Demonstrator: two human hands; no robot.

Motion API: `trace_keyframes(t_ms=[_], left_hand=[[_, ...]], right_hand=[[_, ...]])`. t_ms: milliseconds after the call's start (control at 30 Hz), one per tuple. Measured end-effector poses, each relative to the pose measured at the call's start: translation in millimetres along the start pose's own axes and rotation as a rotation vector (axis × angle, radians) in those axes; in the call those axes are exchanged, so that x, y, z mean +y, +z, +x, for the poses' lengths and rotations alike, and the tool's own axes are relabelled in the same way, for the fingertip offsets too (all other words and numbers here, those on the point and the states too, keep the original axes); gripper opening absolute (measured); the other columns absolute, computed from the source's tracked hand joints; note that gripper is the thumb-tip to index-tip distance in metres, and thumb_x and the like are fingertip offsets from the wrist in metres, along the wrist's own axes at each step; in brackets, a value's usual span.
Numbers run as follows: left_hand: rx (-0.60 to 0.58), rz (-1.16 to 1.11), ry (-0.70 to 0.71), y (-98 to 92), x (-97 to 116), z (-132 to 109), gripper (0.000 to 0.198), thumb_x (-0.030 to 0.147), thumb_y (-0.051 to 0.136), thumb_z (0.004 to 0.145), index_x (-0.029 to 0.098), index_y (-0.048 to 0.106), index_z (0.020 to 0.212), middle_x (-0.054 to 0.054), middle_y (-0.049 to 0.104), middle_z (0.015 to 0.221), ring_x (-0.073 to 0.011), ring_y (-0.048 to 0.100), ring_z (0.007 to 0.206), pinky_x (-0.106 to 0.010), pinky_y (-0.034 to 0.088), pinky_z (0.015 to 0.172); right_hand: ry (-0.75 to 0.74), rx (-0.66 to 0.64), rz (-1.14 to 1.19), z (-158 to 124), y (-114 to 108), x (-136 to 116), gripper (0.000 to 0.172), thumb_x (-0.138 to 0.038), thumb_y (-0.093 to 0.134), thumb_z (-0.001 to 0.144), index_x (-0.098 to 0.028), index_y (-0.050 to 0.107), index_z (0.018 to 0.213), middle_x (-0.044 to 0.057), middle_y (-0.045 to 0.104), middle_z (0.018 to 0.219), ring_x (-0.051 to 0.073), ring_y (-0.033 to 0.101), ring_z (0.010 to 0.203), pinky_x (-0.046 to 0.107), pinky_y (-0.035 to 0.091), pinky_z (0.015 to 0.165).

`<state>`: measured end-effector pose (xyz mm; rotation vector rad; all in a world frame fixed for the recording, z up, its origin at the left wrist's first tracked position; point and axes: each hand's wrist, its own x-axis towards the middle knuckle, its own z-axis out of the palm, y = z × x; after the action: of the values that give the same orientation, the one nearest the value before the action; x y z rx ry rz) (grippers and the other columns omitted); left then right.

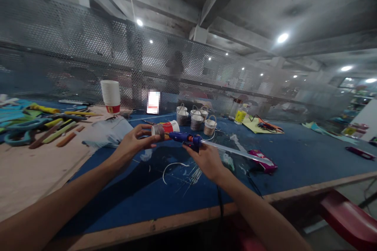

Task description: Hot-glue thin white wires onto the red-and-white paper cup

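Observation:
My left hand [136,142] is closed around a paper cup [173,126], red and white, tipped on its side with the mouth toward the right. Greyish cord is wrapped around the cup's base end. A blue hot glue gun [180,137] is gripped in my right hand [208,161], its nozzle pointing left at the corded part of the cup; whether the tip touches is hard to see. From the gun's back a long clear glue stick [232,150] sticks out to the right. Just beyond stand several small corded cups with handles [196,119].
Thin wires [194,174] and a curved white strip lie on the blue tabletop [118,204]. A magenta package [263,162] is at right. Stacked paper cups [111,93], scissors [20,135] and glue-stick-like rods [60,131] occupy the left. A yellow-labelled bottle [240,114] stands behind, before a perforated metal screen [118,59].

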<state>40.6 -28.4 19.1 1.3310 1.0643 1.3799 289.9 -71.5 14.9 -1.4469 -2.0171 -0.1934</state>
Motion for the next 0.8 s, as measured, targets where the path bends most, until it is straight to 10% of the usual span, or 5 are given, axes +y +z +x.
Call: trace_keyframes(t_ms=[800], left_hand=[[-0.037,-0.013,-0.031,-3.2,4.9,-2.1,0.059,0.047,0.094,0.063,0.02,0.068,0.108,-0.012,0.078,0.11,-0.0331,0.076,0.107,-0.052,0.061,0.095]], right_hand=[[-0.024,0.01,-0.046,-1.4,1.9,2.4,0.036,-0.053,0.059,0.104,-0.022,0.074,0.114,0.006,0.081,0.093,0.025,0.077,0.082,0.03,0.049,0.07]])
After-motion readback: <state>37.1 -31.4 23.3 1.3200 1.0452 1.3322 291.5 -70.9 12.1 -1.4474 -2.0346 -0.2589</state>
